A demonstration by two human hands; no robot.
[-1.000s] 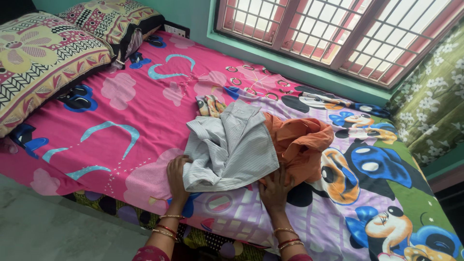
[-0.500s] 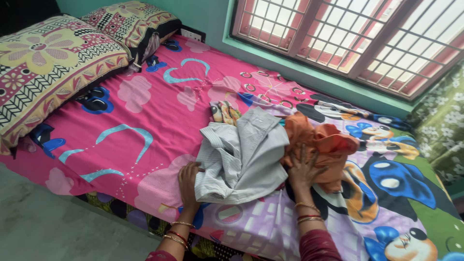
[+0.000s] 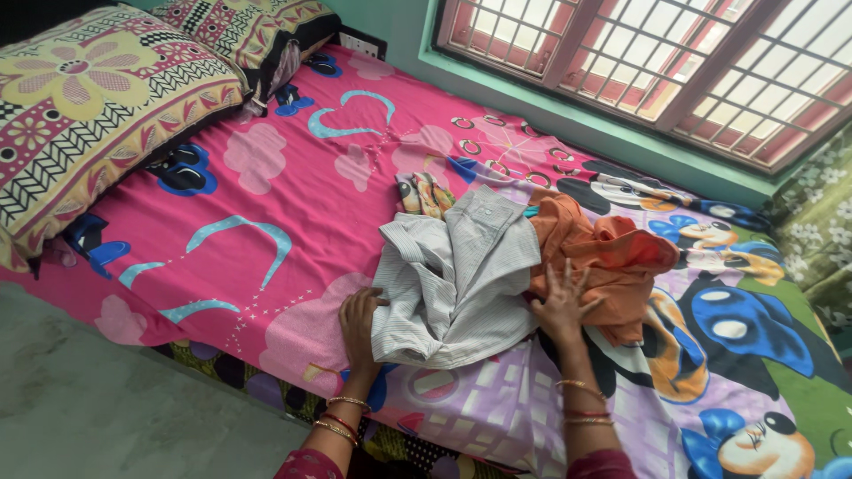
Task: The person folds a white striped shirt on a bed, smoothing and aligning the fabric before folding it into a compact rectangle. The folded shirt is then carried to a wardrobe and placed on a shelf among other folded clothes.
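Head view:
Left hand [image 3: 359, 321]: flat, fingers together, pressed against near-left edge of grey striped shirt [image 3: 457, 275].
Right hand [image 3: 561, 303]: fingers spread, palm down on orange garment [image 3: 612, 262], gripping nothing.
Grey striped shirt: crumpled, mid-bed on cartoon-print bedsheet [image 3: 266, 177], between both hands.
Orange garment: bunched, touching shirt's right side.
Pillows [image 3: 80, 98]: far left, well apart.
Window [image 3: 657, 62]: behind bed.

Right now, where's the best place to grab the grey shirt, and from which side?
Probably the near left edge of the grey shirt, coming from the bed's front edge. That corner lies flat by the left hand; the far side is bunched in folds against the orange cloth, where the right hand rests.
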